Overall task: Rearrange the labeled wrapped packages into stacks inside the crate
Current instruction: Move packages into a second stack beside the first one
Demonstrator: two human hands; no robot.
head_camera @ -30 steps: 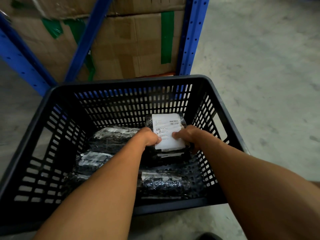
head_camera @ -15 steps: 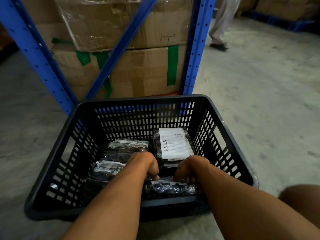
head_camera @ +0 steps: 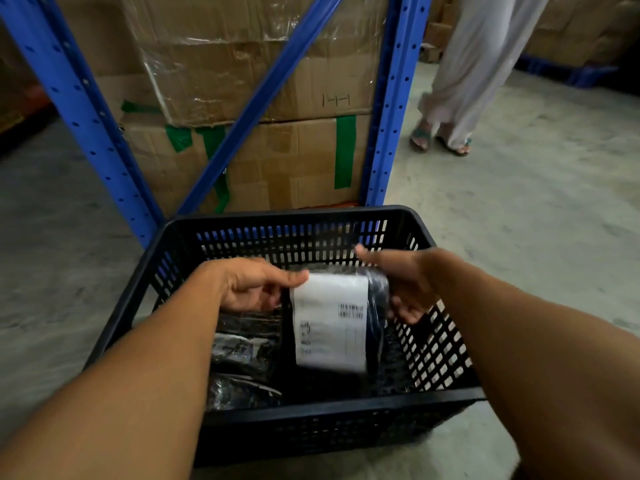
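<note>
Both hands held one labeled package over the crate.

The left hand [head_camera: 249, 285] pinched the package [head_camera: 346, 317] at its top left edge, fingers closed on the wrap; the right hand [head_camera: 405, 285] cupped its right side, fingers spread loosely against it. The white label [head_camera: 329, 323] faced up, slightly blurred. More packages [head_camera: 242, 351] lay low in the crate [head_camera: 311, 415], left of the held one. Behind stood a blue rack [head_camera: 388, 109] with boxes [head_camera: 242, 81].
</note>
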